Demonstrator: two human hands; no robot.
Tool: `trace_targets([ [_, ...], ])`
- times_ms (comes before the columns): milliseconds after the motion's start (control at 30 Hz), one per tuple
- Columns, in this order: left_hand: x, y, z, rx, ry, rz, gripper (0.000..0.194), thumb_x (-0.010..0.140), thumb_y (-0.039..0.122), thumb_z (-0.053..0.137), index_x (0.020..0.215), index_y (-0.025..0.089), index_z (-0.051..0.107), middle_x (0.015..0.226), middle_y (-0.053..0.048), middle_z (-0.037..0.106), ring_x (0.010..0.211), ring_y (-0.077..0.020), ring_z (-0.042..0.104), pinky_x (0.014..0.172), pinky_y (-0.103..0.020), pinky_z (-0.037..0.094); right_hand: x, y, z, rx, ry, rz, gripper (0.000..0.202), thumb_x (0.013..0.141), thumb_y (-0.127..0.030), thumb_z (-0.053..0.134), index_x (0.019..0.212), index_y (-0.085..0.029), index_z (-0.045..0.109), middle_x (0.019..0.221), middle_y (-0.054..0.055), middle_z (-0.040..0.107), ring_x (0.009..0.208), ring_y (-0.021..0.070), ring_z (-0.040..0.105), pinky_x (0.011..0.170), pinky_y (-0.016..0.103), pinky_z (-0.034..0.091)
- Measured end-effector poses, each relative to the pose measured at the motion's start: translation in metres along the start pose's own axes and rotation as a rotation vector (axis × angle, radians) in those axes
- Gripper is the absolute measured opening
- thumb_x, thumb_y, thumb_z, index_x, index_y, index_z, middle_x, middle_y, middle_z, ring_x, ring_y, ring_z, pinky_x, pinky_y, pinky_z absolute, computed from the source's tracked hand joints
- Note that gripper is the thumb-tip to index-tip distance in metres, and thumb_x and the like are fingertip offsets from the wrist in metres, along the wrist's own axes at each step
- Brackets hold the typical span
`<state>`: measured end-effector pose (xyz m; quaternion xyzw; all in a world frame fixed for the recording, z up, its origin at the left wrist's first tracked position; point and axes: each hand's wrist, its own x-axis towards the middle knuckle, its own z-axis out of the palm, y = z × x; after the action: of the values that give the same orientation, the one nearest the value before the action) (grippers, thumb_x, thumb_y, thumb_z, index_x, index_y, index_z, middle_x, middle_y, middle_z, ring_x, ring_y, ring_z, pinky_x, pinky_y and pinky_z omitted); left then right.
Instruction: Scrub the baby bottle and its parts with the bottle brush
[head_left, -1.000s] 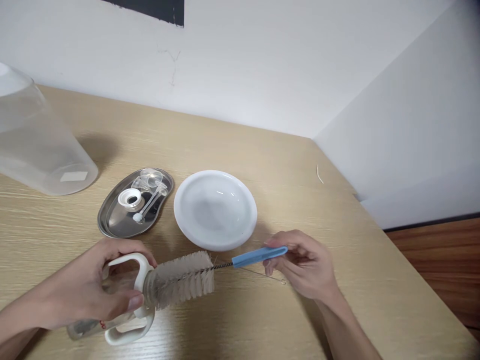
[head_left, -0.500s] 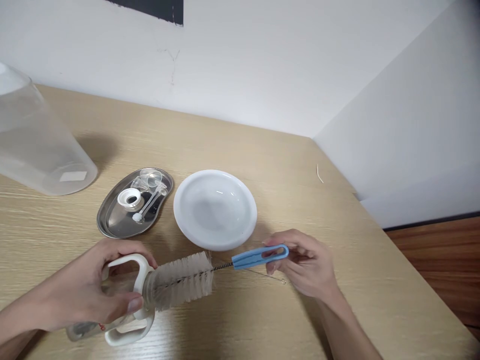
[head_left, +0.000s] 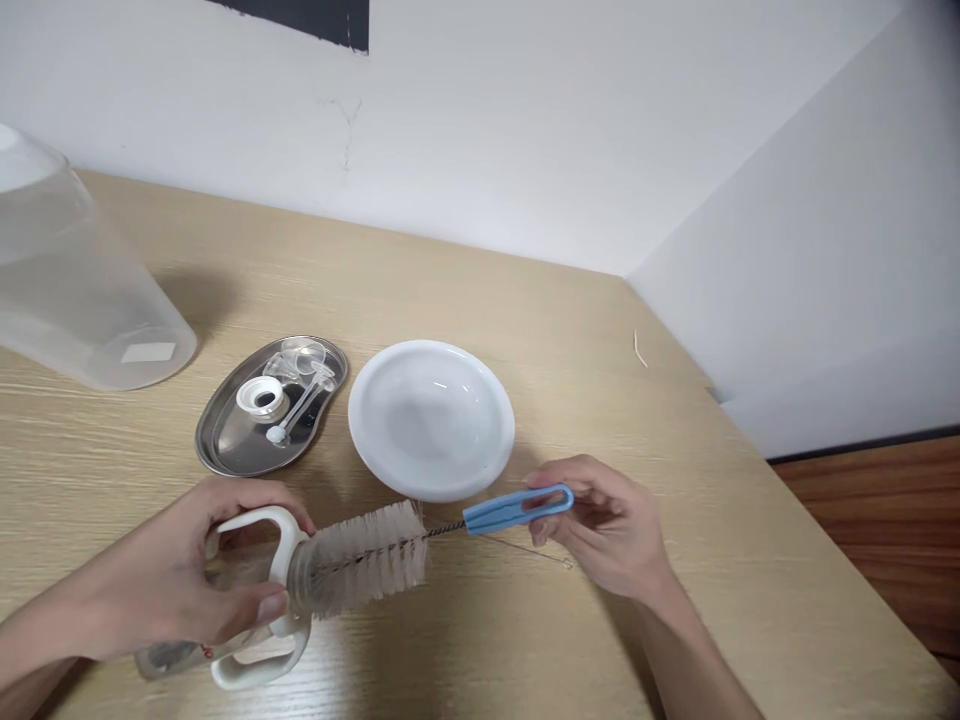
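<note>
My left hand point(head_left: 202, 570) wraps around a clear baby bottle point(head_left: 172, 657) with white side handles, which lies tilted with its mouth to the right. A bottle brush point(head_left: 375, 555) has its front end in the bottle's mouth, while most of its white bristles remain outside. At the other end, my right hand point(head_left: 604, 520) pinches the brush's blue looped handle between thumb and fingers. Under that handle, a thin wire tool point(head_left: 529, 551) with a small looped end rests on the table, partly hidden.
A white bowl point(head_left: 360, 440) stands just beyond the brush. Left of it, a steel kidney tray point(head_left: 217, 450) holds a white ring cap point(head_left: 260, 397), a straw piece point(head_left: 300, 410) and clear parts. A large translucent jug point(head_left: 82, 280) stands far left. Walls border the wooden table point(head_left: 570, 330).
The brush handle and my right hand have shifted very slightly to the left. My left hand keeps its hold on the bottle.
</note>
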<state>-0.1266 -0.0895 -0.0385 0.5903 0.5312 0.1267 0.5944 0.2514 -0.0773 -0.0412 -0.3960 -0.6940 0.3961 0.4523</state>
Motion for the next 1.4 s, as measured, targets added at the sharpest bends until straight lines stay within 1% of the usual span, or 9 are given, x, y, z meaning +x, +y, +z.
trace_targets([
  [333, 0.000, -0.004, -0.001, 0.022, -0.004, 0.048, 0.034, 0.068, 0.022, 0.073, 0.101, 0.029, 0.067, 0.090, 0.001, 0.070, 0.084, -0.0197, 0.070, 0.069, -0.022, 0.056, 0.000, 0.000, -0.002, -0.043, -0.004, -0.014, 0.028, 0.079, -0.017, 0.081, 0.104, -0.028, 0.073, 0.073, -0.001, 0.072, 0.051, 0.0103, 0.066, 0.047, 0.020, 0.054],
  [567, -0.004, 0.009, 0.002, 0.023, 0.004, 0.008, 0.027, 0.071, 0.024, 0.072, 0.098, 0.027, 0.068, 0.085, 0.000, 0.069, 0.081, -0.0185, 0.068, 0.065, -0.023, 0.054, -0.001, 0.001, -0.002, -0.051, -0.004, -0.012, 0.029, 0.078, -0.017, 0.081, 0.104, -0.028, 0.073, 0.075, -0.002, 0.071, 0.053, 0.0103, 0.065, 0.049, 0.021, 0.053],
  [800, -0.003, 0.006, 0.002, 0.001, -0.003, 0.009, 0.029, 0.071, 0.028, 0.074, 0.099, 0.028, 0.067, 0.092, 0.000, 0.069, 0.086, -0.0197, 0.069, 0.071, -0.025, 0.055, 0.001, 0.001, -0.005, -0.090, -0.020, -0.024, 0.024, 0.078, -0.023, 0.081, 0.100, -0.027, 0.072, 0.075, -0.002, 0.071, 0.061, 0.0118, 0.066, 0.052, 0.021, 0.051],
  [900, -0.003, 0.005, 0.004, 0.030, 0.047, 0.007, 0.033, 0.070, 0.031, 0.073, 0.102, 0.027, 0.067, 0.094, -0.001, 0.069, 0.080, -0.0189, 0.067, 0.066, -0.024, 0.055, 0.002, 0.001, -0.004, -0.117, -0.024, -0.048, 0.018, 0.081, -0.024, 0.079, 0.097, -0.026, 0.071, 0.076, -0.001, 0.071, 0.063, 0.0119, 0.064, 0.053, 0.021, 0.049],
  [1033, -0.003, 0.005, 0.005, 0.048, 0.087, -0.006, 0.040, 0.070, 0.033, 0.072, 0.109, 0.027, 0.066, 0.089, -0.001, 0.069, 0.072, -0.0170, 0.065, 0.061, -0.024, 0.054, 0.004, -0.001, -0.003, -0.161, -0.050, -0.073, 0.009, 0.086, -0.029, 0.073, 0.087, -0.022, 0.067, 0.067, -0.002, 0.065, 0.056, 0.0101, 0.056, 0.048, 0.021, 0.042],
  [1100, -0.003, 0.006, 0.005, 0.052, 0.060, -0.018, 0.042, 0.070, 0.033, 0.073, 0.112, 0.027, 0.066, 0.085, 0.000, 0.069, 0.069, -0.0158, 0.064, 0.062, -0.023, 0.055, 0.005, -0.003, -0.003, -0.203, -0.069, -0.077, 0.017, 0.090, -0.032, 0.067, 0.078, -0.021, 0.063, 0.058, -0.004, 0.057, 0.049, 0.0086, 0.047, 0.044, 0.021, 0.035],
  [1200, -0.003, 0.009, 0.005, 0.054, 0.062, -0.013, 0.043, 0.069, 0.031, 0.074, 0.111, 0.027, 0.067, 0.095, -0.001, 0.071, 0.071, -0.0154, 0.066, 0.063, -0.022, 0.055, 0.006, -0.006, -0.002, -0.250, -0.080, -0.076, 0.029, 0.093, -0.035, 0.062, 0.069, -0.019, 0.059, 0.051, -0.005, 0.047, 0.045, 0.0076, 0.037, 0.041, 0.023, 0.027],
  [1300, -0.003, 0.013, 0.006, 0.048, 0.103, 0.005, 0.040, 0.068, 0.030, 0.074, 0.107, 0.027, 0.068, 0.100, -0.002, 0.071, 0.069, -0.0143, 0.064, 0.061, -0.023, 0.055, 0.004, -0.007, -0.001, -0.191, -0.073, -0.045, 0.022, 0.093, -0.034, 0.063, 0.076, -0.019, 0.063, 0.055, -0.004, 0.051, 0.047, 0.0089, 0.044, 0.042, 0.022, 0.034],
  [1400, -0.003, 0.014, 0.005, 0.027, 0.067, 0.011, 0.038, 0.073, 0.031, 0.073, 0.110, 0.027, 0.067, 0.082, 0.001, 0.068, 0.065, -0.0140, 0.061, 0.062, -0.023, 0.054, 0.001, -0.008, -0.002, -0.049, -0.017, -0.002, 0.019, 0.090, -0.032, 0.068, 0.106, -0.022, 0.067, 0.078, 0.003, 0.065, 0.062, 0.0138, 0.061, 0.052, 0.025, 0.051],
])
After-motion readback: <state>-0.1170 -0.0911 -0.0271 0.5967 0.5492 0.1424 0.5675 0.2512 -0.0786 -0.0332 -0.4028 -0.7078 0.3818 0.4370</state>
